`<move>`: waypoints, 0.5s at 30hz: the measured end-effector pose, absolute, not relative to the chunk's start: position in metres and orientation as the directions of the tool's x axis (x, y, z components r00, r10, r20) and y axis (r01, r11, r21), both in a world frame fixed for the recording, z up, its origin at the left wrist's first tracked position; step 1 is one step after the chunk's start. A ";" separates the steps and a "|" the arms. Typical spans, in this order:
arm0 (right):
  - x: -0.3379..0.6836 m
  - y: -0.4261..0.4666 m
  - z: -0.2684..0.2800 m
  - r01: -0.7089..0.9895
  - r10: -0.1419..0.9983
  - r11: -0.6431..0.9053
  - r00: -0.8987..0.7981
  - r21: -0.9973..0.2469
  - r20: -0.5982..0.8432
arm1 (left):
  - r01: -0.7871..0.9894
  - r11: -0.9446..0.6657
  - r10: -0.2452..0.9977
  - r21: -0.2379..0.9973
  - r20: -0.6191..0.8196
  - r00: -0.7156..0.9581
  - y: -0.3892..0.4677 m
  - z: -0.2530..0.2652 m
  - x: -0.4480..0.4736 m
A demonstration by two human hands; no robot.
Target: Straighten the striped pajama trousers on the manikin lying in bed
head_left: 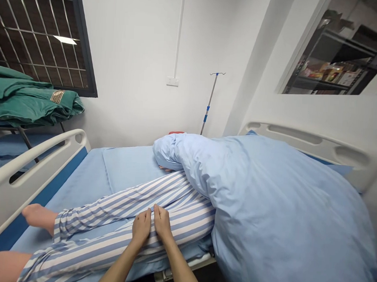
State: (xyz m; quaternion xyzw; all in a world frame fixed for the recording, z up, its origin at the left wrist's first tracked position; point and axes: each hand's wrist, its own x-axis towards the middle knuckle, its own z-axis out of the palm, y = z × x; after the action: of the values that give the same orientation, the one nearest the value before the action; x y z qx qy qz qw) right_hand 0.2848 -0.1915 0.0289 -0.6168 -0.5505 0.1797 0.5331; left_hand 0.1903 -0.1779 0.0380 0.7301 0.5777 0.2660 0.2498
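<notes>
My left hand and my right hand are side by side, both closed into fists. They rest on the near thigh of a figure lying on the bed, whose striped trousers are blue and white. The cloth under my fists lies fairly flat, and my fingertips are curled out of sight. Two bare feet stick out at the left, one of them a smooth far foot. A light blue quilt is heaped over the upper body and hides it. Part of a hand shows under the quilt's far edge.
A bed footboard stands at the left and a headboard at the right. Behind the bed are an IV pole and a wall socket. Folded green cloth lies beneath the barred window.
</notes>
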 end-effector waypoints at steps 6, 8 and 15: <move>0.288 -0.189 0.030 0.389 0.865 0.193 0.365 -0.901 0.343 | 0.254 -0.054 0.998 0.966 0.046 0.038 -0.169 0.056 0.211; 0.290 -0.189 0.029 0.365 0.863 0.190 0.380 -0.911 0.332 | 0.241 -0.029 1.000 0.970 0.028 0.008 -0.174 0.049 0.219; 0.291 -0.190 0.032 0.398 0.877 0.176 0.353 -0.900 0.327 | 0.626 -0.102 0.993 0.773 0.118 0.015 -0.189 0.021 0.225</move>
State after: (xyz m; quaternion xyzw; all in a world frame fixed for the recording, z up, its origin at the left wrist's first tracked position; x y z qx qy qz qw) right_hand 0.2906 -0.1900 0.0321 -0.6049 -0.5267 0.2149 0.5572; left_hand 0.2246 -0.1885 0.0206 0.6596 0.6138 0.3401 0.2693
